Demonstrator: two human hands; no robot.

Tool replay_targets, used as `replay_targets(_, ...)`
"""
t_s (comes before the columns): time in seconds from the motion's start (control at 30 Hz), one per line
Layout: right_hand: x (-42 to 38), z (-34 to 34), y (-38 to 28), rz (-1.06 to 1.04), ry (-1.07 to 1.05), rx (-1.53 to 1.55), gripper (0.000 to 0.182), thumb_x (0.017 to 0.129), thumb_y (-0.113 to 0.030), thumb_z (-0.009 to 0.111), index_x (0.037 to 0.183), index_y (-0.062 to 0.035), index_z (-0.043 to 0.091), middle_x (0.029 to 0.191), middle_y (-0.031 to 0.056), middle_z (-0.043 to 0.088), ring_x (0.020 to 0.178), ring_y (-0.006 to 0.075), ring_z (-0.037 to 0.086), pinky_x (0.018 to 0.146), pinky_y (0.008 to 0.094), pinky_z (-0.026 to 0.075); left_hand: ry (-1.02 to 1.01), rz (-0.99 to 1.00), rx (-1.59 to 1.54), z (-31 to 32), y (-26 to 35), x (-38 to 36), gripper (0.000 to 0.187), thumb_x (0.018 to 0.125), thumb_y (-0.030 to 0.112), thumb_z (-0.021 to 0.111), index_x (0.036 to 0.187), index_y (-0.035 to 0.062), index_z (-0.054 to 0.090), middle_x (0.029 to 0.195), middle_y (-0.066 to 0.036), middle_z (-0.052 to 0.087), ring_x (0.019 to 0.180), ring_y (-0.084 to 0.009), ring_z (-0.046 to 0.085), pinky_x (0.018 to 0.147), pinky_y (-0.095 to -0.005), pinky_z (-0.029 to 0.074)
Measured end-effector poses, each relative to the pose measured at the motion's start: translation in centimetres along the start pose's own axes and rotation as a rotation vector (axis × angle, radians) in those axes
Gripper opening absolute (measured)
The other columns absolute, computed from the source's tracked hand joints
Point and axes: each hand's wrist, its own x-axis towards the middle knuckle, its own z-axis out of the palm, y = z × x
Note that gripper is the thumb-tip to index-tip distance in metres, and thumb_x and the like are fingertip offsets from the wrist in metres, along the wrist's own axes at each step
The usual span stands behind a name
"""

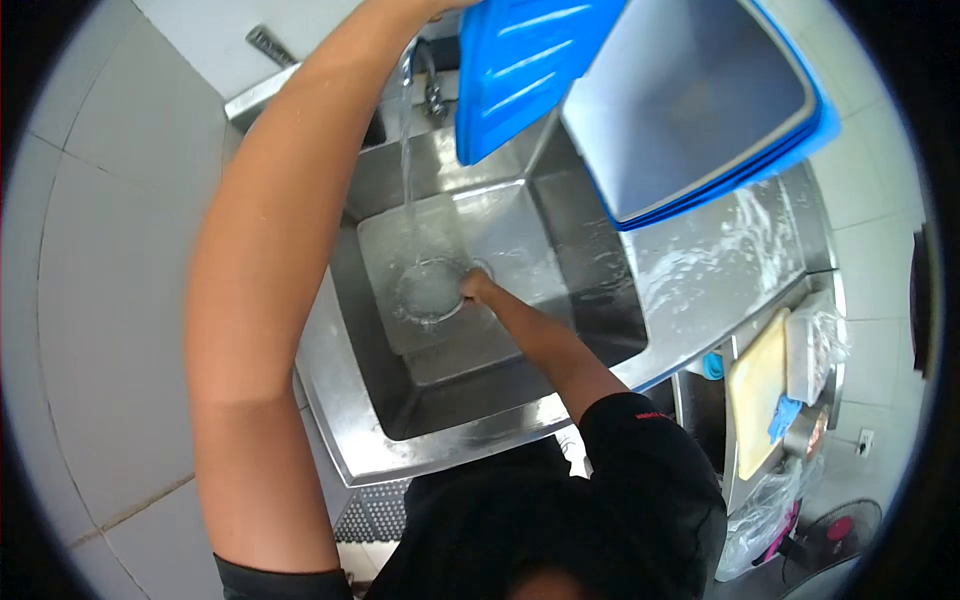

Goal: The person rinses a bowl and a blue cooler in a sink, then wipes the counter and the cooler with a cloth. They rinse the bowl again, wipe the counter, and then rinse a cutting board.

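Note:
In the sink, my right hand (478,285) is closed on the side of a round, clear vessel, perhaps a jug or dipper (430,288). Water from the tap (408,72) runs down into or just behind it, and its surface looks stirred. My left arm stretches far up past the sink. Only a sliver of my left hand (448,5) shows at the top edge, beside a blue ribbed plastic panel (525,70); its fingers are out of frame. To the right of that panel stands a large blue-rimmed bin or cooler (700,100) with a pale inside, tilted towards me.
The steel sink (605,300) has a flat pale board (385,240) lying on its bottom. A wet drainboard (720,240) extends right. Further right are a yellowish cutting board (758,390), a plastic-wrapped container (812,350), a blue cloth (785,415) and a fan (835,535).

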Motion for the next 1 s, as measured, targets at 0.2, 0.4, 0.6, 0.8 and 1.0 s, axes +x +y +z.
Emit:
replay_targets(0.2, -19.2, -8.7, -9.8, -0.255, -0.024, 0.356, 0.027, 0.077, -0.003, 0.057, 0.095, 0.0163, 0.055, 0.086, 0.0195, 0.061, 0.068, 0.0265, 0.064, 0.052, 0.0361, 0.056, -0.043, -0.086, -0.053, -1.0, 1.0, 0.4, 0.049, 0.071, 0.02, 0.061, 0.112, -0.0047, 0.052, 0.102, -0.025, 0.06, 0.096, -0.0315, 0.059, 0.083, -0.0372, 0.047)
replay_targets(0.4, -36.4, -18.2, -18.8, -0.47, 0.065, 0.259, 0.032, 0.081, -0.004, 0.049, 0.095, 0.0242, 0.046, 0.08, 0.0277, 0.059, 0.065, 0.0342, 0.066, 0.049, 0.0304, 0.056, -0.191, -0.14, -0.129, -0.7, -1.0, -0.1, 0.055, 0.079, 0.027, 0.068, 0.119, -0.0017, 0.044, 0.105, -0.016, 0.06, 0.094, -0.0216, 0.059, 0.082, -0.0329, 0.047)
replay_targets(0.6, -47.7, -26.5, -25.9, -0.579, 0.193, 0.096, 0.033, 0.083, -0.005, 0.042, 0.102, 0.021, 0.047, 0.081, 0.0304, 0.061, 0.065, 0.0333, 0.066, 0.049, 0.0314, 0.057, -0.217, -0.256, -0.099, -1.0, 0.2, 0.0, 0.073, 0.077, 0.03, 0.071, 0.13, -0.0013, 0.032, 0.113, -0.021, 0.055, 0.103, -0.0256, 0.056, 0.089, -0.0347, 0.045)
replay_targets(0.8, -57.7, -32.0, -31.4, -0.729, 0.32, -0.074, 0.03, 0.082, -0.007, 0.039, 0.093, 0.0176, 0.052, 0.078, 0.0244, 0.062, 0.06, 0.0245, 0.065, 0.048, 0.025, 0.056, -0.205, -0.162, 0.166, -1.3, 4.2, 0.3, 0.079, 0.077, 0.025, 0.068, 0.137, 0.0013, 0.021, 0.121, -0.027, 0.049, 0.111, -0.0337, 0.051, 0.094, -0.0371, 0.041)
replay_targets(1.0, -61.9, -35.2, -35.4, -0.771, 0.46, -0.193, 0.029, 0.081, -0.006, 0.039, 0.085, 0.0153, 0.058, 0.074, 0.0216, 0.063, 0.057, 0.0207, 0.065, 0.051, 0.0219, 0.055, -0.487, 0.092, 0.58, 0.1, 8.3, 4.6, 0.057, 0.077, 0.022, 0.061, 0.127, 0.0034, 0.044, 0.127, -0.021, 0.046, 0.116, -0.0331, 0.047, 0.1, -0.0372, 0.036)
